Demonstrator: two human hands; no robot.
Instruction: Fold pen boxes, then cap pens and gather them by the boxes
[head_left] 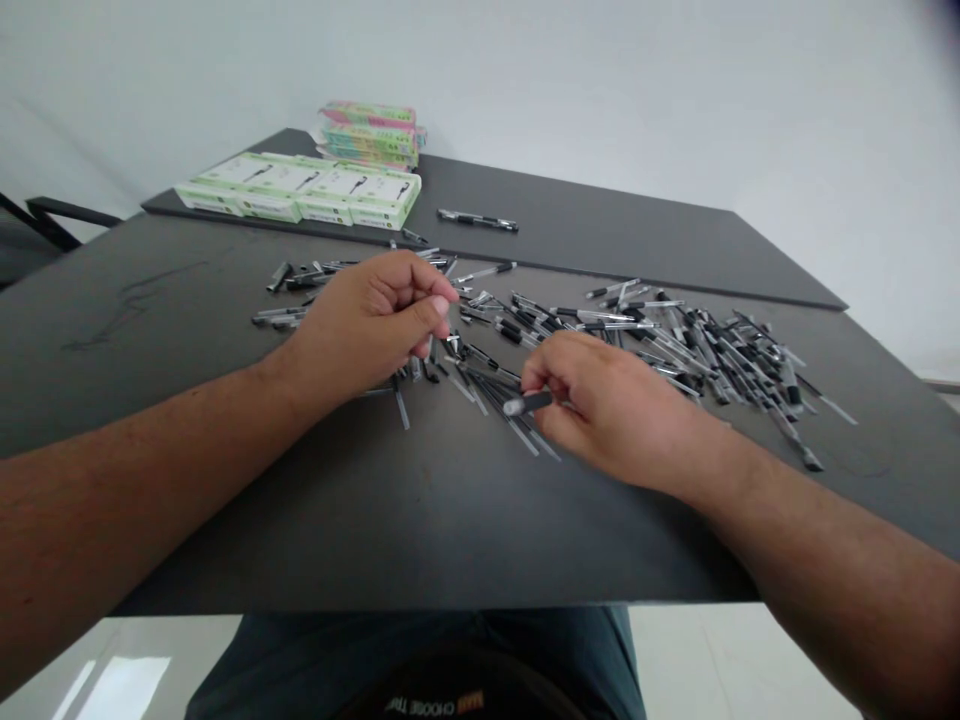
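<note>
My right hand (pixel 604 405) is closed around a clear pen barrel (pixel 529 403) with a black grip; one end of it points left, out of my fist. To its left, my left hand (pixel 386 310) has its thumb and fingers pressed together above the pile. Whether anything small sits in that pinch is hidden. Under and between both hands lie thin ink refills (pixel 502 400), pen caps and loose pen parts. More barrels with black grips (pixel 525 325) are spread just beyond my right hand.
A dense heap of pen parts (pixel 742 365) covers the table's right side. Several white-green boxes (pixel 300 190) stand at the back left, with a stack of pastel boxes (pixel 371 135) behind. Assembled-looking pens (pixel 478 220) lie on a raised dark board (pixel 585 225).
</note>
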